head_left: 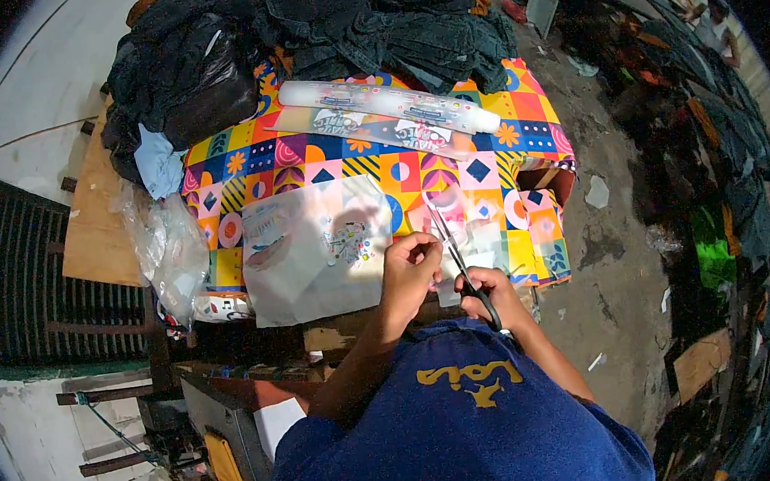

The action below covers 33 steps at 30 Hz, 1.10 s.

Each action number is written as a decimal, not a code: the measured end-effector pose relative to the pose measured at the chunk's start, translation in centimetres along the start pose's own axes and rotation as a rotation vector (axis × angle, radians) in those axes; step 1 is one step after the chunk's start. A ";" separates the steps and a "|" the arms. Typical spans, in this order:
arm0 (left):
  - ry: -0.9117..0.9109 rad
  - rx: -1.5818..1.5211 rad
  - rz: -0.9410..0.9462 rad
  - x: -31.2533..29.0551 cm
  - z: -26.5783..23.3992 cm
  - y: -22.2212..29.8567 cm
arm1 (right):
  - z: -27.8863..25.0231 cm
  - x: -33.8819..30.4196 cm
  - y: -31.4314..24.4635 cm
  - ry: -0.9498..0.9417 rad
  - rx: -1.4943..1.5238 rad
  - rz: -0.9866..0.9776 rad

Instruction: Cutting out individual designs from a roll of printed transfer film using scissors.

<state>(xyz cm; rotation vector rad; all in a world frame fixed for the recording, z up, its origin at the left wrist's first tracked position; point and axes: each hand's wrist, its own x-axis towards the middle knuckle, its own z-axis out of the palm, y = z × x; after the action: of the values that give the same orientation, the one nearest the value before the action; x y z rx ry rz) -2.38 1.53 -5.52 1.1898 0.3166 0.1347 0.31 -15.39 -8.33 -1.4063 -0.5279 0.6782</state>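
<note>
In my right hand [489, 294] is a pair of scissors [457, 254] with black handles, its blades pointing away from me over the table. Close to its left, my left hand [413, 273] is closed, thumb and fingers pinched together; what they hold, if anything, is too small to make out. Pale, see-through film [487, 239] lies around and beyond the blades. Left of my hands, a white sheet [302, 289] is spread on the patterned cloth, with a small heap of tiny colourful pieces [351, 242] on it.
Two rolls of clear printed film [373, 104] lie across the colourful tablecloth [306, 172]. Dark folded garments [366, 22] are piled at the far side. A crumpled clear plastic bag [169, 250] hangs at the left edge. A person [717, 33] is at the far right.
</note>
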 end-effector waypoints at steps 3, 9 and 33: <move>-0.038 0.002 -0.012 0.0 0.1 0.1 | 0.0 0.0 -0.1 0.008 0.024 0.002; -0.062 0.009 -0.027 0.0 0.0 -0.4 | 0.1 -0.1 0.8 -0.021 0.129 0.050; -0.172 0.126 -0.082 0.5 -1.1 1.2 | -0.5 -0.2 -0.1 -0.021 -0.114 0.014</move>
<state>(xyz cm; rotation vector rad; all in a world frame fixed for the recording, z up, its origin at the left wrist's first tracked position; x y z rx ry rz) -2.17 3.09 -4.82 1.3014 0.2241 -0.0599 0.55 -15.84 -8.27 -1.5118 -0.5810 0.6836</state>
